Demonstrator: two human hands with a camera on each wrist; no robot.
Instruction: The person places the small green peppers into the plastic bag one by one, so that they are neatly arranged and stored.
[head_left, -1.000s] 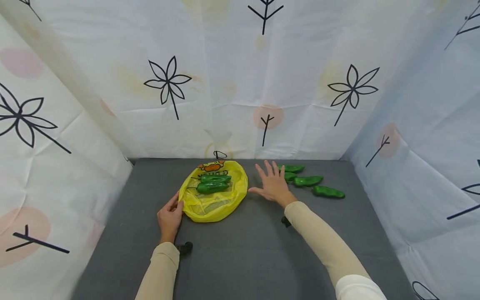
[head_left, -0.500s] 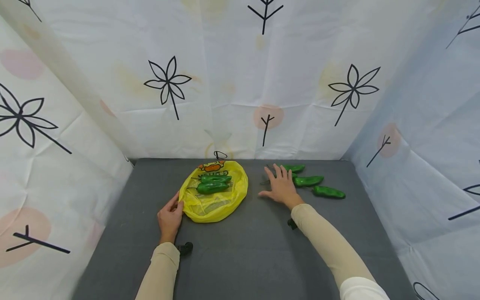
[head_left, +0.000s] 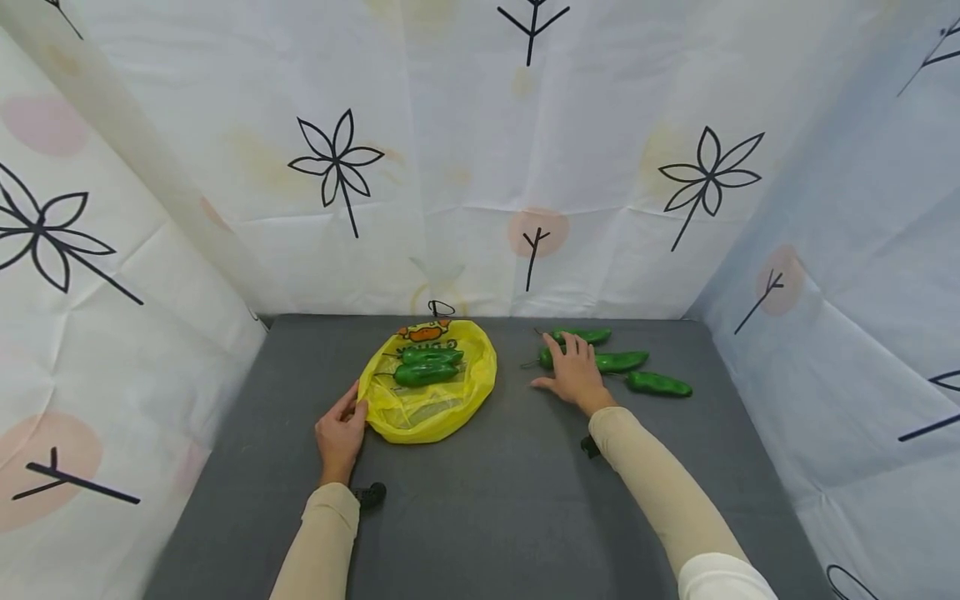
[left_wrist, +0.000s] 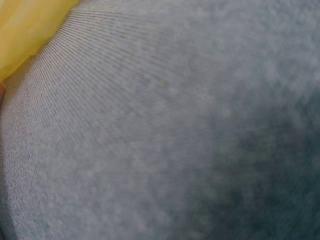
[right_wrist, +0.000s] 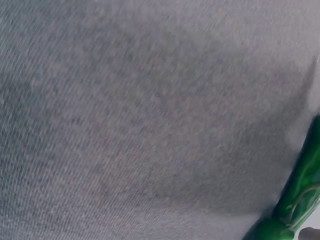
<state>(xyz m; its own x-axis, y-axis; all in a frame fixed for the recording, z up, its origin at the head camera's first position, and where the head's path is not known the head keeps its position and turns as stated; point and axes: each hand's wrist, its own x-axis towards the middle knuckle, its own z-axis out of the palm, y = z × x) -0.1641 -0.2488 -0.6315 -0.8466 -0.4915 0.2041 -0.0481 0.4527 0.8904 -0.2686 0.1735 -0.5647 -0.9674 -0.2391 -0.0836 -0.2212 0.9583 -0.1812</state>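
My left hand [head_left: 341,433] pinches the left rim of a yellow plastic bag [head_left: 397,412], which lies spread with its rim rolled into a ring. Two green chili peppers [head_left: 424,374] rest inside, side by side. Over on the right, my right hand [head_left: 577,375] reaches over a loose green pepper [head_left: 546,358], its fingers bent downward and thumb held apart. That hand partly covers this pepper. In the right wrist view, green peppers [right_wrist: 300,185] show at the lower right corner, a fingertip beside them. The left wrist view catches only the bag's edge [left_wrist: 30,30] and cloth.
More loose peppers surround the right hand: one behind it [head_left: 591,336], one to its right [head_left: 624,362] and one farther right [head_left: 658,384]. Grey cloth [head_left: 480,517] covers the table. Patterned white curtains [head_left: 465,167] enclose the back and both sides.
My right hand has moved right, away from the bag, and its spread fingers have bent down over the peppers. The left hand stays at the bag's rim.
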